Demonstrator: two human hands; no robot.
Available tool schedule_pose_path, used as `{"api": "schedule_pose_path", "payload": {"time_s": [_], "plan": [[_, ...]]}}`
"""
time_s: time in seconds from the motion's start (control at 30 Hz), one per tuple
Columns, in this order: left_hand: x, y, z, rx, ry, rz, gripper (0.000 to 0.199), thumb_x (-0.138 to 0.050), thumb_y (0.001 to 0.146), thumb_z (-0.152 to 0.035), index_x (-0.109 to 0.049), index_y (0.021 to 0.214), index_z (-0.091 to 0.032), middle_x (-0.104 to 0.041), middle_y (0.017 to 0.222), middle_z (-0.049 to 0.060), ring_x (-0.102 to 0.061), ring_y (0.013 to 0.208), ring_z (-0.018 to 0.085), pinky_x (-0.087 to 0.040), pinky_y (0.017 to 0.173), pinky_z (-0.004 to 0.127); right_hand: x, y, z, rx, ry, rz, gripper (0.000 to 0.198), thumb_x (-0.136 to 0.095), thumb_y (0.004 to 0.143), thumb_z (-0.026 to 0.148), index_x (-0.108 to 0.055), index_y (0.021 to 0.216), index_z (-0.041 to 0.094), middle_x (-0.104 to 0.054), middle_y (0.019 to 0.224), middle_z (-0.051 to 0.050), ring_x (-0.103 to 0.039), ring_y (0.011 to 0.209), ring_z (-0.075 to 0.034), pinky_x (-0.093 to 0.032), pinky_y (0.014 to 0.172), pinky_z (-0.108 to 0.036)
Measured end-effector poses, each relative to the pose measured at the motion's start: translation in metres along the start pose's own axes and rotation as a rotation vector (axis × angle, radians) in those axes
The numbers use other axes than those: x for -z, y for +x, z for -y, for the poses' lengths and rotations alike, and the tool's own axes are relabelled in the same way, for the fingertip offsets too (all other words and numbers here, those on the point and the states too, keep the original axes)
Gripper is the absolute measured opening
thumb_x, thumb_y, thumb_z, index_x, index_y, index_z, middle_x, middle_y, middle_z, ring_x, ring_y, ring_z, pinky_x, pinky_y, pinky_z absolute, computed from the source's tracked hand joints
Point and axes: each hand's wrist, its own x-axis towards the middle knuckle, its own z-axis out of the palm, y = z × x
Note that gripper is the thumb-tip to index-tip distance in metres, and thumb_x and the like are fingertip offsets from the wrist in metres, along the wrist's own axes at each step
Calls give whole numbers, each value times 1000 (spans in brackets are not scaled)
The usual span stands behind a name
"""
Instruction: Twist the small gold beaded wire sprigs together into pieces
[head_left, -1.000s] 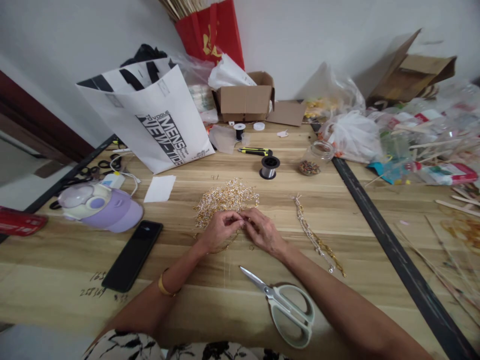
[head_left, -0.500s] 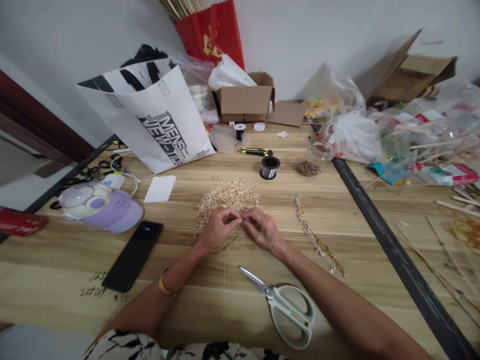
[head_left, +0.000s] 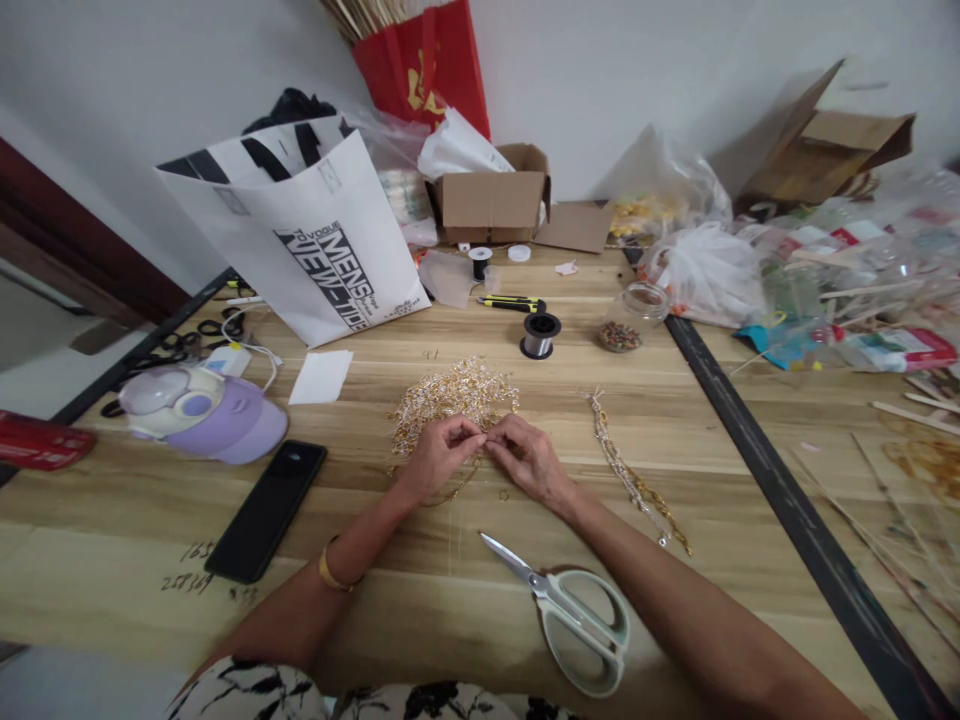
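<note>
A heap of gold and silver chains (head_left: 454,390) lies on the table just beyond my hands. My left hand (head_left: 442,458) is closed in a pinch at the heap's near edge. From under its fingertips a thin gold chain (head_left: 459,490) curves back along the wood. My right hand (head_left: 529,460) pinches too, its fingertips meeting those of the left; what sits between them is too small to make out. A small gold ring (head_left: 503,496) lies just below my right hand. Scissors (head_left: 559,610) with pale handles rest between my forearms, blades partly apart. Gold and silver chain strands (head_left: 634,470) lie to the right.
Beyond the heap are a wire spool (head_left: 540,335), a yellow-black cutter (head_left: 512,303) and a bead jar (head_left: 622,325). On the left are a phone (head_left: 266,512), a purple-white device (head_left: 206,412) and a white bag (head_left: 300,230). Plastic bags (head_left: 705,270) and sticks crowd the right.
</note>
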Motion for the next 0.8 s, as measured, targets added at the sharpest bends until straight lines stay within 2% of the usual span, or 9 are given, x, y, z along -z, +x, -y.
{"api": "schedule_pose_path", "payload": {"time_s": [0.3, 0.53, 0.67, 0.8], "plan": [[0, 0, -1, -16, -17, -5, 14, -61, 80, -26, -61, 76, -13, -64, 72, 2, -58, 68, 12, -46, 65, 23, 3, 2, 5, -58, 52, 19, 12, -52, 89, 22, -57, 80, 17, -53, 73, -2, -49, 65, -14, -39, 60, -25], [-4, -1, -4, -30, -5, -78, 12, -64, 76, -20, -58, 85, -14, -66, 78, 3, -63, 73, 13, -50, 69, 25, 4, 3, 6, -132, 129, 24, 13, -51, 88, 24, -56, 79, 16, -53, 72, -2, -48, 65, -13, -37, 59, -24], [-7, -2, -7, -136, 165, -97, 12, -62, 74, -11, -58, 85, -15, -65, 79, 2, -63, 73, 13, -51, 72, 25, 4, 3, 6, -179, 164, 26, 14, -52, 87, 27, -56, 79, 16, -53, 71, -1, -48, 64, -13, -36, 57, -23], [-7, -4, -5, -340, 421, -126, 12, -58, 77, -7, -58, 85, -16, -64, 78, 2, -61, 70, 12, -51, 68, 25, 4, 4, 5, -229, 217, 42, 15, -52, 86, 28, -56, 78, 16, -51, 69, -1, -46, 62, -12, -35, 57, -23]]}}
